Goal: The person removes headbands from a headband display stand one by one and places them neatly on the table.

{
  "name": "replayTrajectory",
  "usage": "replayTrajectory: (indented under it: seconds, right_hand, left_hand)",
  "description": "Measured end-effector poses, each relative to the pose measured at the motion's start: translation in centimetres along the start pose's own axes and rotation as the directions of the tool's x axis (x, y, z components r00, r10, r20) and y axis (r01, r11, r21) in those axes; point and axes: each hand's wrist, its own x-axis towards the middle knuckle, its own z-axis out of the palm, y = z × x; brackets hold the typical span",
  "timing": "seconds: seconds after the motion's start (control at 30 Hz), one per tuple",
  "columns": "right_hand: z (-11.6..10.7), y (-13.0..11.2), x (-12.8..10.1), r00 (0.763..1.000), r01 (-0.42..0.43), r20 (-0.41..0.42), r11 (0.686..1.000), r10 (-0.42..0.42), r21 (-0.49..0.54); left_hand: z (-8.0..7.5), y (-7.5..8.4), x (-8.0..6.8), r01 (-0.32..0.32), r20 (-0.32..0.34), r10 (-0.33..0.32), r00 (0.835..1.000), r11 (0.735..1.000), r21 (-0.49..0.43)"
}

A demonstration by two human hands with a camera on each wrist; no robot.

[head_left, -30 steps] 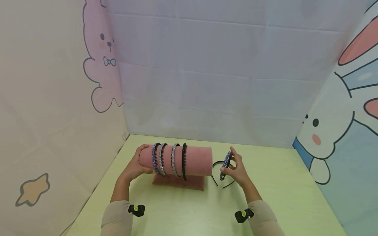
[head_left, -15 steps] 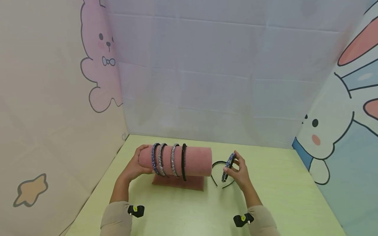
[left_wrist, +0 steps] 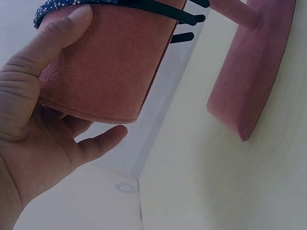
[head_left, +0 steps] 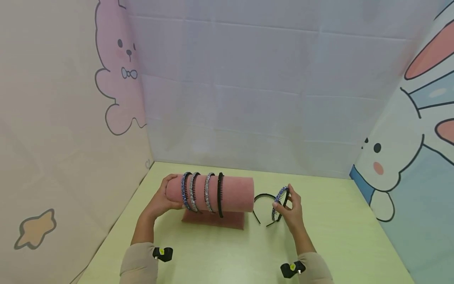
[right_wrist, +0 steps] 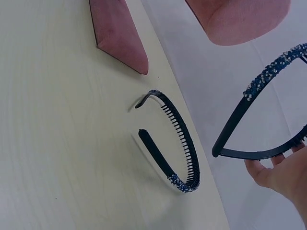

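- Head view: left hand (head_left: 161, 199) wraps the left end of the pink velvet roll (head_left: 227, 194); thumb on top, fingers curled beneath, as the left wrist view confirms.
- Roll sits on a pink base (head_left: 213, 219) on the pale green table (head_left: 330, 244).
- Four headbands (head_left: 202, 192) ride the roll: blue-beaded one nearest the left hand, then two silver-beaded, then a plain black one toward the roll's middle.
- Right hand (head_left: 291, 207), just right of the roll's free end, pinches a blue-beaded headband (head_left: 278, 201) between thumb and fingertips, held clear of the table.
- Toothed black headband (head_left: 261, 205) lies on the table between the roll's right end and the held headband; right wrist view shows its teeth and open ends.
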Motion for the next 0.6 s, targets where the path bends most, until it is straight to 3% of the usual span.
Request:
replayTrajectory:
  seconds: [0.27, 0.6]
  right_hand:
    - [-0.6, 1.4, 0.0, 0.996, -0.038, -0.085, 0.998, 0.034, -0.051]
    - [-1.5, 1.9, -0.3, 0.988, -0.101, -0.129, 0.989, 0.087, -0.103]
  left_hand:
    - [0.0, -0.1, 0.0, -0.001, 0.002, 0.001, 1.0, 1.0, -0.01]
    - [0.0, 0.1, -0.1, 0.0, -0.004, 0.0, 1.0, 1.0, 0.003]
